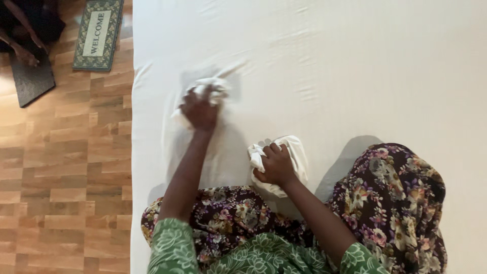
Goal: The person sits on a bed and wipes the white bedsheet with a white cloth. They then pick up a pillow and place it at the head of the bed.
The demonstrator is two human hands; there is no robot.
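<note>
At the far left lies a wood-plank floor (pixel 66 177), with a dark mat (pixel 31 81) and a green doormat (pixel 98 34) near the top corner; another person's hand (pixel 25 53) shows at the top edge, above the dark mat. Right of the floor, a white sheet (pixel 355 61) covers a bed and fills most of the view. The left hand (pixel 199 110) reaches forward over the sheet, its fingers closed around a bunched white cloth (pixel 210 86) that rests on the sheet and looks blurred. Just right and nearer the body, the right hand (pixel 276 165) presses on a second wad of white cloth (pixel 299 157), fingers curled over and gripping it against the sheet. The two bundles lie apart. The person wears green patterned sleeves (pixel 172 248) and a dark floral garment (pixel 401 203), which spreads over the sheet at the lower right.
</note>
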